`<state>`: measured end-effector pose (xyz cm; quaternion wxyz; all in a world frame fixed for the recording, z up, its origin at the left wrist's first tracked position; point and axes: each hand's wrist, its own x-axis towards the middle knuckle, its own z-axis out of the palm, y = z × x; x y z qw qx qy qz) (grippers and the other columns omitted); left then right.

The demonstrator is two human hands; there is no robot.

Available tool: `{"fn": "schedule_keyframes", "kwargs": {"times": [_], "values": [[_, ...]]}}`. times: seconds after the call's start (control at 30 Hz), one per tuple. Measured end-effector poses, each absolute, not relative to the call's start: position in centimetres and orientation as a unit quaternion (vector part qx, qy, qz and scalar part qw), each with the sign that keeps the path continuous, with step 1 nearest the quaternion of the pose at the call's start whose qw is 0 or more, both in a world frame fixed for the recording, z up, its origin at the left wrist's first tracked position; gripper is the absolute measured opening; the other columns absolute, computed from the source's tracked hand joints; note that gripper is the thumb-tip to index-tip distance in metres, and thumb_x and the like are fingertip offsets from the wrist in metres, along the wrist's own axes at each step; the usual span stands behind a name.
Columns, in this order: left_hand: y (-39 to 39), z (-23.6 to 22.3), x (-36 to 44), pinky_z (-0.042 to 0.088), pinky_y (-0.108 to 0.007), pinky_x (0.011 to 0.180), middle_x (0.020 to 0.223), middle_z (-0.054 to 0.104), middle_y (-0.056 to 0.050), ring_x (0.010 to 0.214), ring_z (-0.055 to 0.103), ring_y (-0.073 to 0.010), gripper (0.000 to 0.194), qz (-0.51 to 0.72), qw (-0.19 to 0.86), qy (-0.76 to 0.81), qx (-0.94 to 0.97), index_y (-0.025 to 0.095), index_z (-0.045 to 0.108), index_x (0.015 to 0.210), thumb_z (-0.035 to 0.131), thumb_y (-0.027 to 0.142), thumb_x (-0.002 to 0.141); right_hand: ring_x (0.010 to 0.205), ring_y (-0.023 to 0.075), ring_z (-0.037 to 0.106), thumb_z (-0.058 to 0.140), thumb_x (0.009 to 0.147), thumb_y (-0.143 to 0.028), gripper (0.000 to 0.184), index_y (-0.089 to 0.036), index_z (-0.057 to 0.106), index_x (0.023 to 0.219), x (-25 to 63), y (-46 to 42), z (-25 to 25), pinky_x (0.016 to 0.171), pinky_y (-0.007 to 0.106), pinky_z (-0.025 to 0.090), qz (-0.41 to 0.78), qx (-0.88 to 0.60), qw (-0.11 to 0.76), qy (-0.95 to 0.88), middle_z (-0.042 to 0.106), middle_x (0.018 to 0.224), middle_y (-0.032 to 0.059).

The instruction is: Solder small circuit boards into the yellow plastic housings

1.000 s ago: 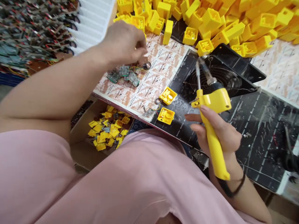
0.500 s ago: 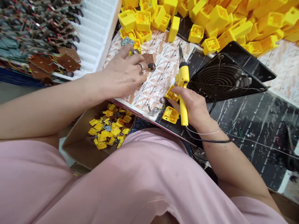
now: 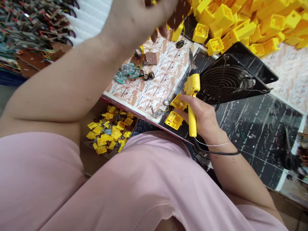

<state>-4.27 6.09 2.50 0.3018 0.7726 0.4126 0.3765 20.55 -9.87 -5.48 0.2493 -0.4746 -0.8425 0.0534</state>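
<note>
My right hand (image 3: pixel 203 117) grips a yellow soldering iron (image 3: pixel 192 96), its tip pointing away over the bench. Its fingertips touch a yellow plastic housing (image 3: pixel 178 102); a second housing (image 3: pixel 173 120) lies just below at the bench edge. My left hand (image 3: pixel 139 19) is raised at the top of the view, blurred, fingers closed on a brown circuit board (image 3: pixel 179 11) with a small round part dangling on wires. Small green boards (image 3: pixel 127 72) and round speakers (image 3: pixel 147 76) lie on the printed sheet (image 3: pixel 154 86) under it.
A heap of yellow housings (image 3: pixel 240 22) fills the back. A black fan (image 3: pixel 228 81) lies right of the iron. A rack of wired boards (image 3: pixel 31 35) stands at left. A box of yellow scraps (image 3: pixel 109 130) sits below the bench edge.
My left hand has lifted from the printed sheet up toward the top with a brown board. The right hand with the iron has stayed by the yellow housings.
</note>
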Motion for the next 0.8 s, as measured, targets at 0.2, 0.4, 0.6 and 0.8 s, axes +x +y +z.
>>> {"fn": "schedule_keyframes", "kwargs": {"times": [0.2,0.4,0.6,0.8], "values": [[0.1,-2.4,-6.5,0.058,-0.048,0.104,0.118,0.080,-0.008,0.109,0.076,-0.0236,0.039,0.157,0.216,0.359,0.894,0.021,0.074,0.110,0.041,0.038,0.098,0.101,0.0216,0.078,0.070,0.101,-0.032,0.033,-0.026,0.066,0.134,20.9,-11.1,-5.7,0.089,0.030,0.062,0.053,-0.462,0.284,-0.839,0.080,0.117,0.0075],[-1.6,-2.2,-8.2,0.039,-0.052,0.125,0.132,0.078,-0.001,0.133,0.067,-0.0276,0.043,0.046,0.124,0.380,0.916,0.033,0.078,0.120,0.041,0.034,0.098,0.105,0.0234,0.079,0.074,0.099,-0.034,0.041,-0.028,0.061,0.137,21.2,-11.3,-4.8,0.093,0.032,0.064,0.049,-0.440,0.290,-0.848,0.080,0.118,0.0068],[-0.9,-2.1,-4.7,0.048,-0.046,0.109,0.121,0.077,-0.012,0.125,0.067,-0.0350,0.047,0.032,0.097,0.457,0.884,0.020,0.076,0.123,0.054,0.053,0.097,0.099,0.0222,0.082,0.081,0.092,-0.016,0.050,-0.030,0.062,0.136,21.5,-13.8,-2.9,0.085,0.031,0.067,0.005,-0.443,0.354,-0.824,0.082,0.117,0.0046],[-1.7,-4.1,-3.0,0.050,-0.052,0.106,0.110,0.080,-0.010,0.118,0.068,-0.0331,0.036,0.068,0.138,0.459,0.875,0.025,0.079,0.106,0.048,0.043,0.101,0.070,0.0178,0.079,0.084,0.087,-0.010,0.036,-0.029,0.071,0.116,22.6,-16.0,-2.0,0.063,0.027,0.064,-0.022,-0.465,0.376,-0.801,0.083,0.090,-0.0028]]}}
